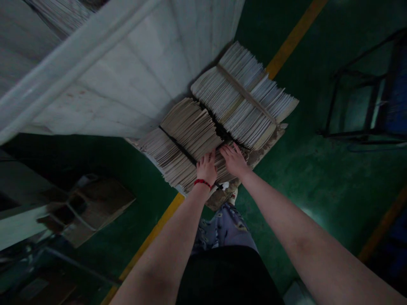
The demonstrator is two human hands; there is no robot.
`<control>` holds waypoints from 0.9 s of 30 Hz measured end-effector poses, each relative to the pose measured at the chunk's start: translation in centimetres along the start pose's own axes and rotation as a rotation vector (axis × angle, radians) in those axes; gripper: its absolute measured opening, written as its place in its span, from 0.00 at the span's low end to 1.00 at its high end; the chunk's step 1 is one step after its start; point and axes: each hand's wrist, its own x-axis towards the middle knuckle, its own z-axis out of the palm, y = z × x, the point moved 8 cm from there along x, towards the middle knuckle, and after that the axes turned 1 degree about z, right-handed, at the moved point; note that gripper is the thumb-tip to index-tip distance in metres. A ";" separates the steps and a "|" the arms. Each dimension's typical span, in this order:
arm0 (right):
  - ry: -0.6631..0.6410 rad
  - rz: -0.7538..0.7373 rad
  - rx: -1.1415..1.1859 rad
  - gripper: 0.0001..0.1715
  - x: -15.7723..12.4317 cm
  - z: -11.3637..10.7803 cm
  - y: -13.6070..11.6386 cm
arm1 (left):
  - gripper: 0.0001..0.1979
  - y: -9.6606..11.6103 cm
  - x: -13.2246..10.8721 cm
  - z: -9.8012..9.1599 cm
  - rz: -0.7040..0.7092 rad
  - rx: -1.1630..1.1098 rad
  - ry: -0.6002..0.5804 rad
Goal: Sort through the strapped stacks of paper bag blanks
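Several strapped bundles of paper sheets lie fanned out on a flattened brown cardboard sheet [265,151]. The palest bundle [244,95] lies farthest away, with a tan strap [244,93] across it. Nearer are darker tan bundles [190,129], split by a dark gap. My left hand [206,168], with a red string on its wrist, lies on the near edge of the tan paper. Beside it, my right hand [234,160] spreads its fingers over the same paper. Whether either hand grips the sheets is hidden.
A large pale grey sheet [104,72] rises beyond the bundles at upper left. The floor is green [330,178] with a yellow line [295,36]. A dark metal frame [365,89] stands at right, and a brown cardboard box [92,207] at left.
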 end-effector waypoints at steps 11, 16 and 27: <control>0.025 0.018 0.003 0.30 -0.5 0.6 0.0 | 0.41 -0.2 0.4 0.5 0.107 0.096 -0.022; 0.041 0.037 0.010 0.28 -0.5 0.9 -0.1 | 0.37 -0.1 0.0 0.5 0.119 0.117 -0.037; 0.059 0.034 0.038 0.28 -0.9 0.9 0.0 | 0.29 -0.5 1.3 0.2 -0.057 -0.032 0.018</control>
